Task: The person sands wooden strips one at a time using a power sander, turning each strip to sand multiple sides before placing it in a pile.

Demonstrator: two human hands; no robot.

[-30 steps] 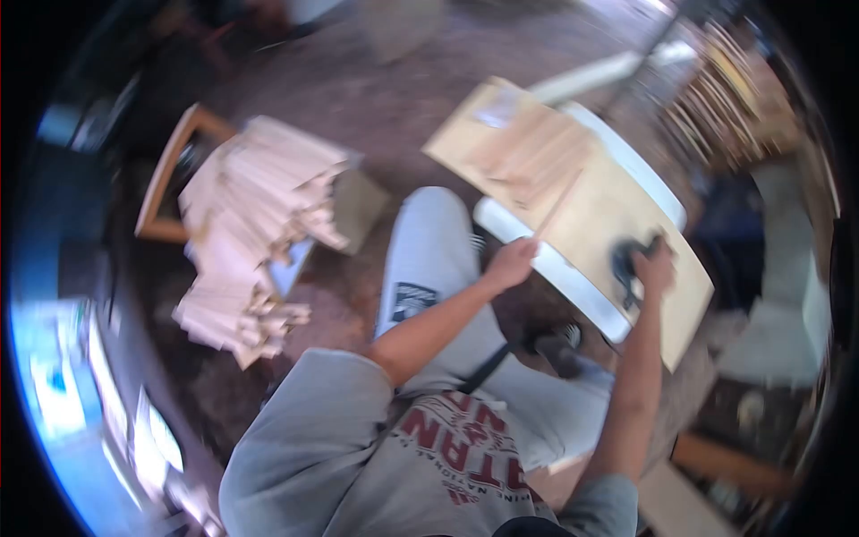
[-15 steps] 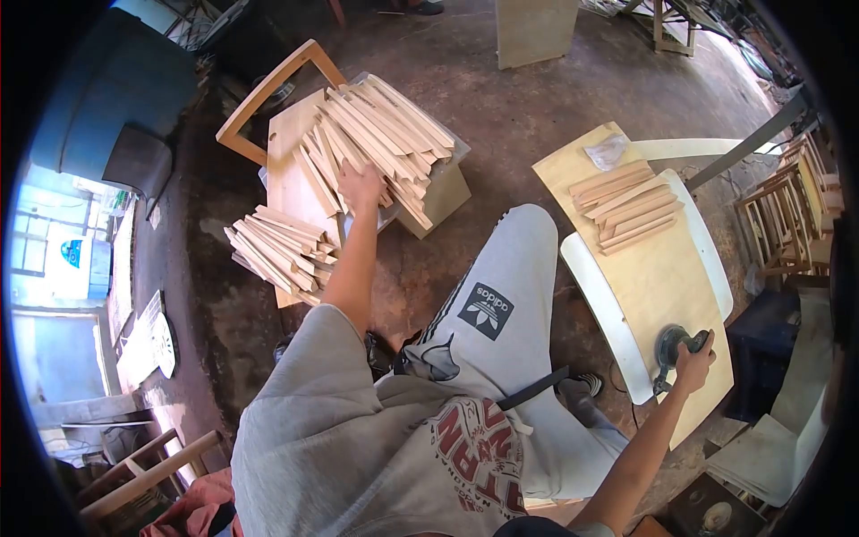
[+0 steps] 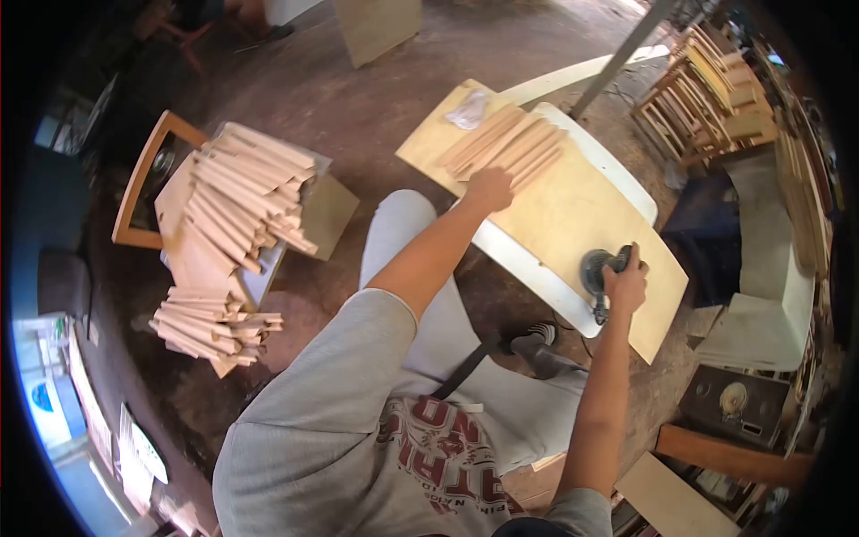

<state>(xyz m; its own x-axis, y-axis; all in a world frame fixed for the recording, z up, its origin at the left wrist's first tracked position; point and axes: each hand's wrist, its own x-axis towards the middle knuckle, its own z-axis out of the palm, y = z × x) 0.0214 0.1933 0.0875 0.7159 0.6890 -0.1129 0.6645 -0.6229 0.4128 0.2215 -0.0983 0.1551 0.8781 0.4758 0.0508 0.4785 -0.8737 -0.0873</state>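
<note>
On the pale plywood board (image 3: pixel 582 210) lies a bundle of wooden strips (image 3: pixel 528 143). My left hand (image 3: pixel 490 190) is at the near ends of these strips, its fingers curled and partly hidden against one of them. Farther down the same board, my right hand (image 3: pixel 628 285) grips a dark power sander (image 3: pixel 594 268), which rests on the plywood. A crumpled clear plastic piece (image 3: pixel 468 109) lies at the board's far corner.
To the left, a large heap of strips (image 3: pixel 250 188) and a smaller heap (image 3: pixel 210 322) rest on a wooden panel. A wooden frame (image 3: pixel 134 192) stands beside them. Stacked wooden frames (image 3: pixel 707 98), a speaker box (image 3: pixel 729 398) and a dark blue box (image 3: pixel 707 237) are on the right.
My left hand has moved from the large heap on the left to the strips on the plywood board. The view has turned right. My right hand remains on the sander.
</note>
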